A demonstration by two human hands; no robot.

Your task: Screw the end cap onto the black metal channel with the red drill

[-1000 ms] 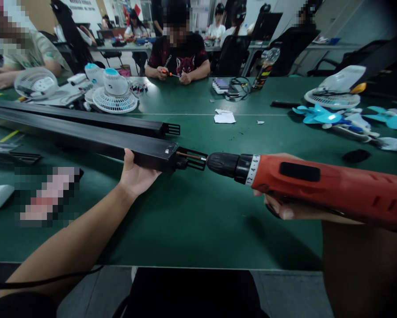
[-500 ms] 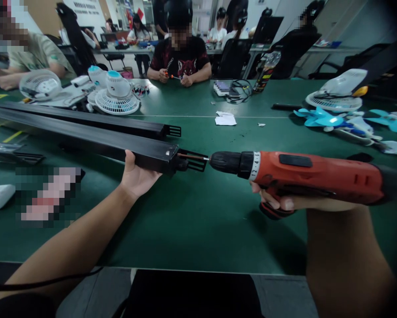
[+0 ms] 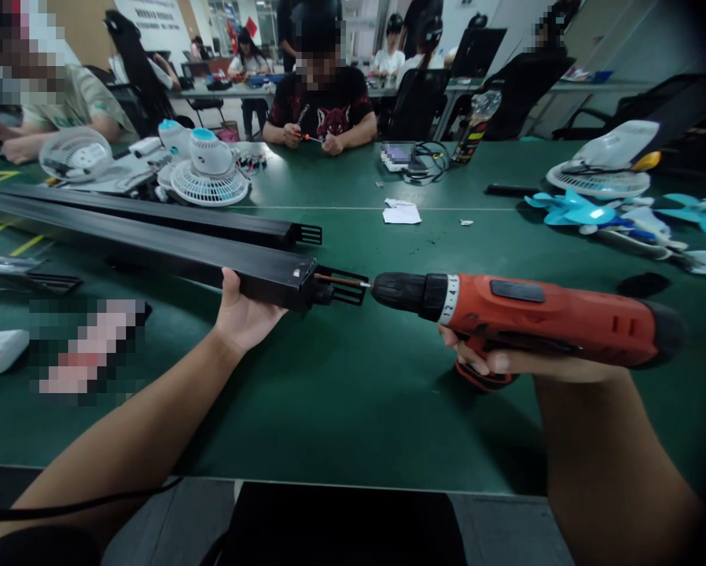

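Note:
A long black rectangular bar (image 3: 211,255) reaches in from the left, and my left hand (image 3: 247,316) grips it near its right end, thumb on the front side and fingers beneath. A slotted black bracket (image 3: 348,292) sticks out of that end. My right hand (image 3: 494,363) is wrapped around the handle of a red and black cordless drill (image 3: 565,314), held level and facing left. Its long thin bit (image 3: 344,281) runs along the bracket to the bar's end face; the tip's exact contact is hard to make out. Behind lies a second black bar (image 3: 235,222) with a similar bracket.
White fan parts (image 3: 210,181) lie at the back left, blue fan blades (image 3: 571,208) at the right. A paper scrap (image 3: 402,212) and a bottle (image 3: 476,130) are on the green table (image 3: 388,409). Across it a person (image 3: 321,102) holds a screwdriver.
The drill's rear has swung slightly left and down, with my right hand moving along. My left hand and the bar stay almost where they were.

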